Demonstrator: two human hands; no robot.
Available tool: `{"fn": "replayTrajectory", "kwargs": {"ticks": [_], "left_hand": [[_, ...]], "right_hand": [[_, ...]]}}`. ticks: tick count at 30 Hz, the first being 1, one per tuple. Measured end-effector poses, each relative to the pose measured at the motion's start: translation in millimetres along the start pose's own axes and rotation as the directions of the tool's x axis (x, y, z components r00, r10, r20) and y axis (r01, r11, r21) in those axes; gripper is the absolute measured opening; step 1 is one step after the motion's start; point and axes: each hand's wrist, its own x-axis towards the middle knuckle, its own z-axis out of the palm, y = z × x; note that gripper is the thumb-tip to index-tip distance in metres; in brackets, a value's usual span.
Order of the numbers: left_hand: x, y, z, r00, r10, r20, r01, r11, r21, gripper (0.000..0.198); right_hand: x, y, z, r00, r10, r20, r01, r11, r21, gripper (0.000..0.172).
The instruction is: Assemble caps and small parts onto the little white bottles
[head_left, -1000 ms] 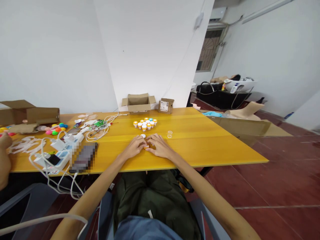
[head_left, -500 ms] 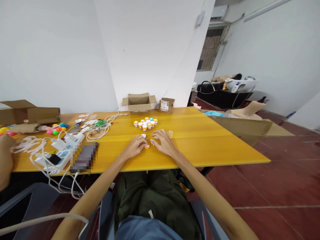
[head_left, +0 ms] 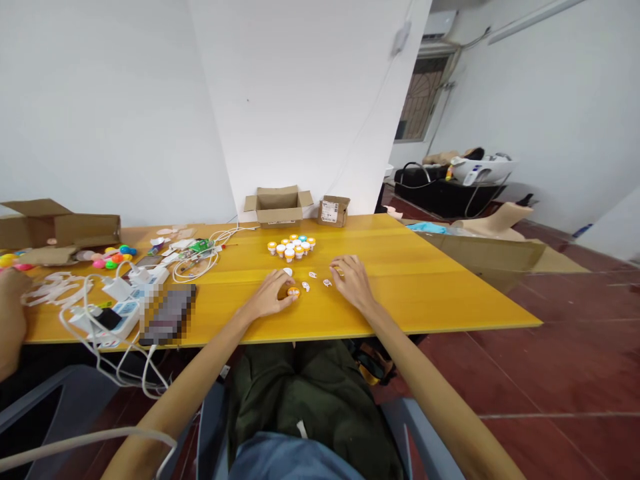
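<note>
Near the front edge, my left hand (head_left: 271, 295) is closed around a small orange-and-white round plastic part (head_left: 293, 292), which rests on the table. A white round piece (head_left: 287, 272) lies just beyond its fingers. My right hand (head_left: 353, 280) is over the table to the right, fingers curled and thumb close to the index finger. Whatever may be between its fingertips is too small to make out. Between the hands lie small white printed pieces (head_left: 327, 283). Behind them stands a cluster of several small white tubs with orange lids (head_left: 289, 254), one lid blue.
An open cardboard box (head_left: 279, 215) and a smaller carton (head_left: 333, 211) stand against the wall. Left are a phone (head_left: 170, 313), power strips with cables (head_left: 133, 303), coloured balls (head_left: 117, 259) and another person's arm (head_left: 11, 320). The table (head_left: 425, 287) ends on the right.
My right hand has moved right, away from the left hand, to where clear round pieces lay; they are now hidden. The white printed pieces are uncovered. My left hand has barely moved.
</note>
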Motion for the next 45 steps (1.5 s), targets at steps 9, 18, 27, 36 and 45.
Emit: {"fn": "replayTrajectory", "kwargs": {"ticks": [9, 18, 27, 36, 45], "left_hand": [[1.3, -0.4, 1.1, 0.998, -0.041, 0.053, 0.038, 0.998, 0.047, 0.018], [2.1, -3.7, -0.4, 0.996, -0.054, -0.077, 0.055, 0.998, 0.013, 0.015], [2.6, -7.9, -0.5, 0.977, -0.090, -0.192, 0.095, 0.995, 0.014, 0.020], [3.5, -9.3, -0.7, 0.968, -0.148, -0.202, 0.155, 0.988, 0.018, 0.026], [2.9, -6.7, -1.0, 0.977, -0.153, -0.147, 0.153, 0.988, -0.011, 0.026]], "right_hand": [[-5.5, -2.3, 0.5, 0.988, -0.038, 0.149, 0.039, 0.999, -0.004, 0.021], [-3.3, -8.4, 1.2, 0.979, -0.054, 0.195, 0.054, 0.999, 0.004, 0.020], [-1.6, -7.6, 1.1, 0.968, -0.067, 0.242, 0.072, 0.997, -0.011, 0.022], [8.8, -16.6, 6.9, 0.939, -0.108, 0.327, 0.120, 0.993, -0.017, 0.022], [35.2, -31.2, 27.5, 0.881, -0.188, 0.434, 0.169, 0.982, 0.082, 0.018]]}}
